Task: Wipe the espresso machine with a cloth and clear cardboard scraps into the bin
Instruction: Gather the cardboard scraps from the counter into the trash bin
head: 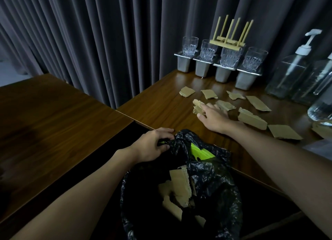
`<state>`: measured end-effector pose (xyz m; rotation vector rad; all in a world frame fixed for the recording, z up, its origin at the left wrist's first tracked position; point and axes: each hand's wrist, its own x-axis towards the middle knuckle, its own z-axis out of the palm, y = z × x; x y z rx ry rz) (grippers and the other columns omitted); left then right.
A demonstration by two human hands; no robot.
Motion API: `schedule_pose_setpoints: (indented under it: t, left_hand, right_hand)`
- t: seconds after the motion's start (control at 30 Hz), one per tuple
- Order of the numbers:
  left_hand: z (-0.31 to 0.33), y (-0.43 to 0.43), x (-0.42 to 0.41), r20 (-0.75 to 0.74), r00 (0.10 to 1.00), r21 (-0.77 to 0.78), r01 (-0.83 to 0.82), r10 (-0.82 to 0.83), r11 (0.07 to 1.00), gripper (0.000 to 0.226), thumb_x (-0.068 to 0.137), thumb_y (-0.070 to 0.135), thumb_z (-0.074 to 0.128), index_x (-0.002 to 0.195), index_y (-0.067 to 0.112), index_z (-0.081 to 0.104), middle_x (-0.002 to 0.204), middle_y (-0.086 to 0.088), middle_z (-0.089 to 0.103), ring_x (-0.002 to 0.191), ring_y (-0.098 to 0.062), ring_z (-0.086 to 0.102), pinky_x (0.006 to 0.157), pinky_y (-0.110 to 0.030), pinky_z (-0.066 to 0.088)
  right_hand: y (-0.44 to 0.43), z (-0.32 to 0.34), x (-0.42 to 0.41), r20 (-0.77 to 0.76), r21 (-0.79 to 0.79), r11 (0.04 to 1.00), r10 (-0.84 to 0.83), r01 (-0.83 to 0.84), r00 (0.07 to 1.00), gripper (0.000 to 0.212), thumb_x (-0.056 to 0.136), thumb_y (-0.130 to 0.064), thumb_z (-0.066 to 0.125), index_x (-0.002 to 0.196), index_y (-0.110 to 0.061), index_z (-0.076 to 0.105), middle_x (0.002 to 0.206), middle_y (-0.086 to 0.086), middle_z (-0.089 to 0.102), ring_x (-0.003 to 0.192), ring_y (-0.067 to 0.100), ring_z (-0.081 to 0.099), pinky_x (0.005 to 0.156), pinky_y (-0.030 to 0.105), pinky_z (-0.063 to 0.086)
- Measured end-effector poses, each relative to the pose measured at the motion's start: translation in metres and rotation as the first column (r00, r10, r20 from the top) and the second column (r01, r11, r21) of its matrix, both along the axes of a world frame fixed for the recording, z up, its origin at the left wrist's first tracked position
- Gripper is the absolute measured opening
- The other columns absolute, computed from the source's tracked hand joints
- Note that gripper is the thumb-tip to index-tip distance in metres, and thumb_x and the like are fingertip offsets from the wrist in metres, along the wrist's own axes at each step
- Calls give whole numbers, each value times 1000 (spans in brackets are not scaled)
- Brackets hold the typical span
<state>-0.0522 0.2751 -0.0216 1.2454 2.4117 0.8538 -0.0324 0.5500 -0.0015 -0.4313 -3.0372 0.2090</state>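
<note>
Several torn cardboard scraps [252,118] lie scattered on the wooden counter [161,107]. My right hand [212,116] reaches over the counter and holds a small bunch of scraps [197,106] between its fingers and thumb. My left hand [152,144] grips the rim of a green bin lined with a black plastic bag [212,184], held just below the counter's edge. Several cardboard pieces [177,187] lie inside the bag. No espresso machine or cloth is in view.
Several glasses [228,57] stand on grey metal holders along the counter's back, one under a wooden rack [231,35]. Clear pump bottles [291,69] stand at the right. A second wooden table [45,114] is to the left. Grey curtains hang behind.
</note>
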Motion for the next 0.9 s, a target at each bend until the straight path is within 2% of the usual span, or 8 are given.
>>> schedule_pose_setpoints:
  t: [0.1,0.2,0.37,0.57,0.67,0.77,0.83,0.9]
  left_hand:
    - [0,0,-1,3,1000,-4,3,-3,1000,34,96,18,61,127,31,60,154,14,36,142,-9,34,111,-25,29]
    - [1,0,0,4,1000,-3,6,-6,1000,34,96,17,61,127,30,60,154,14,36,142,-9,33,111,-25,29]
    - [3,0,1,2,1000,-2,9,-9,1000,34,96,16,61,128,28,60,155,13,36,142,-10,33,112,-26,29]
    - [2,1,2,0,1000,-4,4,-4,1000,34,96,16,60,128,27,60,155,12,36,142,-10,33,109,-23,27]
    - [1,0,2,1,1000,-2,0,0,1000,33,96,15,60,127,27,60,155,11,36,143,-10,33,111,-24,27]
    - [1,0,3,-7,1000,-4,-1,0,1000,33,96,15,61,126,28,60,155,10,37,143,-11,33,113,-27,28]
    - [1,0,3,-5,1000,-9,-3,3,1000,33,96,16,61,127,28,60,155,10,37,143,-11,33,114,-30,29]
    - [1,1,2,-2,1000,-9,-6,6,1000,33,96,16,61,127,28,60,155,10,37,143,-12,33,115,-31,30]
  right_hand:
    - [-1,-5,3,-7,-28,999,15,-15,1000,41,102,-40,36,134,-21,54,129,4,47,124,26,38,104,48,29]
    - [-1,-8,9,-88,-105,994,1,-10,996,31,101,-33,41,121,-21,62,120,1,45,115,22,42,98,41,32]
    - [0,-4,19,-89,-184,983,-2,-14,996,17,95,-34,56,106,-24,64,121,4,52,115,27,47,99,44,38]
    - [-4,0,29,-133,-282,960,-45,5,990,11,86,-29,71,85,-23,62,104,2,54,103,26,54,96,47,43]
    - [-6,0,29,-180,-369,929,-108,35,978,8,84,-16,72,84,-17,64,104,6,60,101,25,58,86,35,48]
    - [-9,3,31,-245,-456,888,-184,55,952,9,84,-5,68,85,-14,68,102,7,68,92,17,59,74,23,42]
    - [-12,10,34,-283,-551,835,-208,19,936,11,83,-4,69,84,-15,68,93,4,68,85,15,60,65,20,45]
    - [-19,20,40,-307,-661,749,-214,-47,927,12,82,-5,71,82,-17,68,86,1,66,77,10,60,56,11,47]
